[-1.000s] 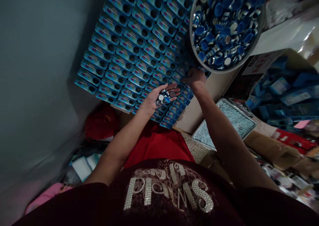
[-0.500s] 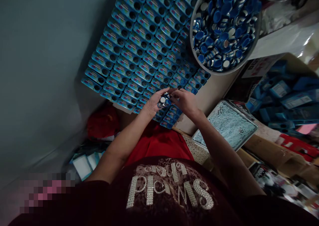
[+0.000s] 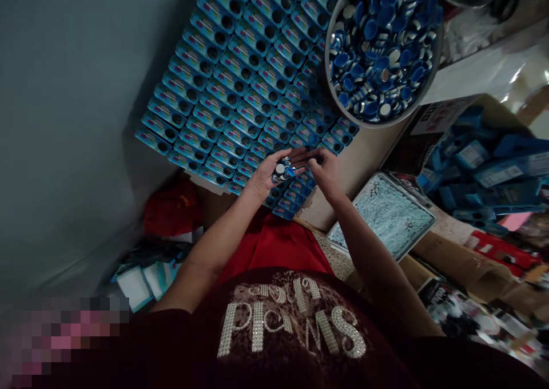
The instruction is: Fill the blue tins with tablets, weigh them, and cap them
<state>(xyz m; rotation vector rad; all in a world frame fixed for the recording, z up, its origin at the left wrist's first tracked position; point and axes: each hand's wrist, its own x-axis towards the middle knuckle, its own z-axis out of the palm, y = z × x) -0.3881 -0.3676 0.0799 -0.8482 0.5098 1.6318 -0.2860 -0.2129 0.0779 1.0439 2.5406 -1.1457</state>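
My left hand (image 3: 268,174) is palm up below the middle of the view. In its cupped palm lie several small round caps (image 3: 283,171), blue with silver-white faces. Its fingers stretch to the right, towards my other hand. My right hand (image 3: 326,171) is just right of the caps, its thumb and fingers bent together near the left fingertips. Whatever it may pinch is too small and dark to make out. Beyond both hands stand close rows of blue printed packs (image 3: 244,114), many with a dark round opening at one end. A few near the right have blue in the opening.
A large round metal bowl (image 3: 328,51) full of similar caps stands at upper right. Below it is a tray (image 3: 412,246) of small pale-blue pieces. At far right a carton (image 3: 397,143) holds blue boxes. A wall (image 3: 77,91) rises on the left.
My right hand has drawn a little to the right, away from the caps in my left palm. More of the left fingers now shows. The view has shifted slightly.
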